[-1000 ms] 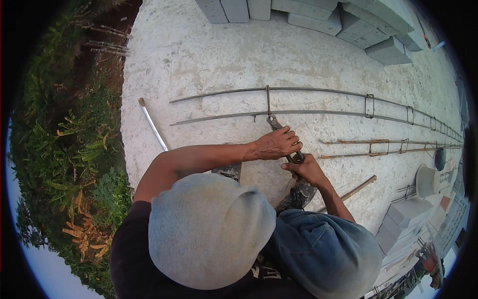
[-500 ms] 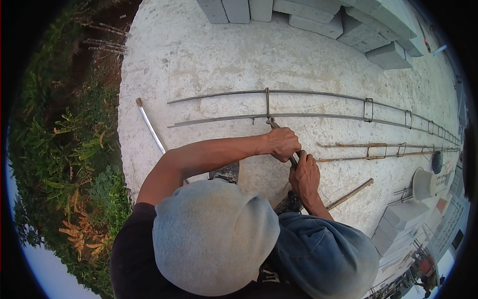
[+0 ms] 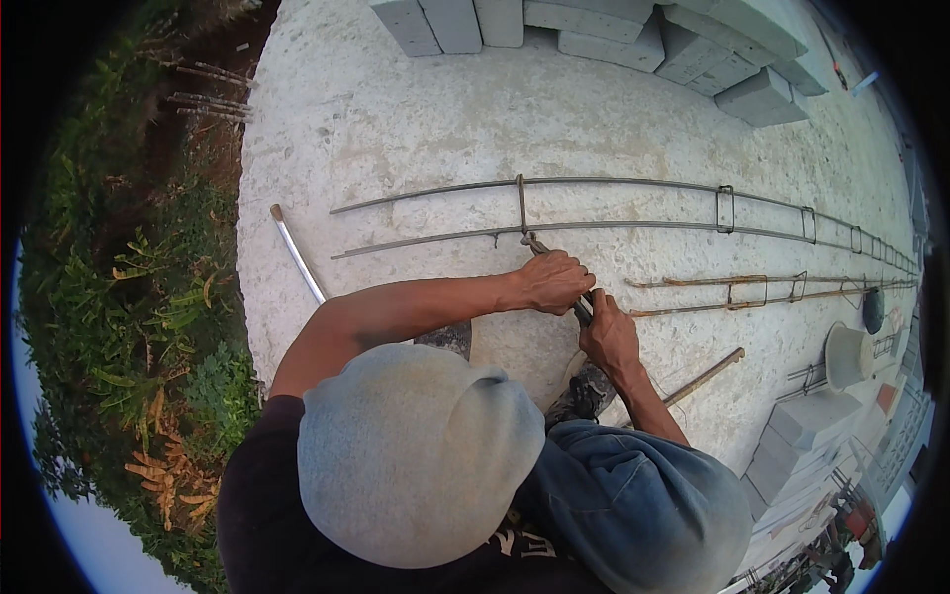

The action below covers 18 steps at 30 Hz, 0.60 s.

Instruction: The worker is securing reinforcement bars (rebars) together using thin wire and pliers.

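Both of my hands are closed on dark metal pincers (image 3: 535, 245) held at a slant. My left hand (image 3: 556, 282) wraps round them near the jaws, and my right hand (image 3: 609, 335) grips the handle end. The jaws are at the corner where a wire stirrup (image 3: 522, 203) meets the nearer long steel bar (image 3: 426, 239). Whether they bite on a tie wire there is too small to tell. A second long bar (image 3: 426, 192) runs parallel on the far side, joined by several stirrups toward the right. My denim-covered knees are below my arms.
A metal pipe (image 3: 297, 252) lies at left, near the slab's edge above plants (image 3: 178, 307). Grey blocks (image 3: 594, 25) stand at the back. Rusty bars with stirrups (image 3: 747, 292), a rusty rod (image 3: 705, 376), a pale bucket (image 3: 848, 356) and more blocks (image 3: 807, 426) are at right.
My right hand and forearm have shifted slightly right and the pincers' jaws have moved a little left in the picture. Both hands keep their grip; the whole view has shifted slightly.
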Motion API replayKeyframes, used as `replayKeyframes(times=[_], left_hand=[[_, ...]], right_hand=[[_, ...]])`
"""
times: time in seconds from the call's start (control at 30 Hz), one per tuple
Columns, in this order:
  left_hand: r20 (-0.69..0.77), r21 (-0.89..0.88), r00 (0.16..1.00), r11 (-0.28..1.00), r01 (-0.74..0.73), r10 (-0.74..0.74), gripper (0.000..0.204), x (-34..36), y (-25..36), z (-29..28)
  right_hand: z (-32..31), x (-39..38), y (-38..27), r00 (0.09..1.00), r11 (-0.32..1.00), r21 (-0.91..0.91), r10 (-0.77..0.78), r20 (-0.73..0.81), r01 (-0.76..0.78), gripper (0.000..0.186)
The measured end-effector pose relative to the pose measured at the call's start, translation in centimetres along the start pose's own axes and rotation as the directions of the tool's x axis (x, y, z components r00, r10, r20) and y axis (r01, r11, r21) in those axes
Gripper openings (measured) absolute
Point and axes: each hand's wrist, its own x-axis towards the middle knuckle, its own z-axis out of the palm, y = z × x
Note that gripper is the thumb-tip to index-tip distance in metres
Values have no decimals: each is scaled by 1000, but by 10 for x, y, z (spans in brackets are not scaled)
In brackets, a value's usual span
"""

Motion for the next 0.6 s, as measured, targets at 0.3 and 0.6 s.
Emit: replayKeyframes(times=[0.3,0.6], left_hand=[[-466,312,775,899,-307,427,25,-40,-13,29],[164,56,981,992,-117,107,19,-10,-4,6]], right_hand=[[18,-9,-13,687,-59,688,-156,709,-723,17],[12,-14,-15,693,238,661,87,716,-712,39]])
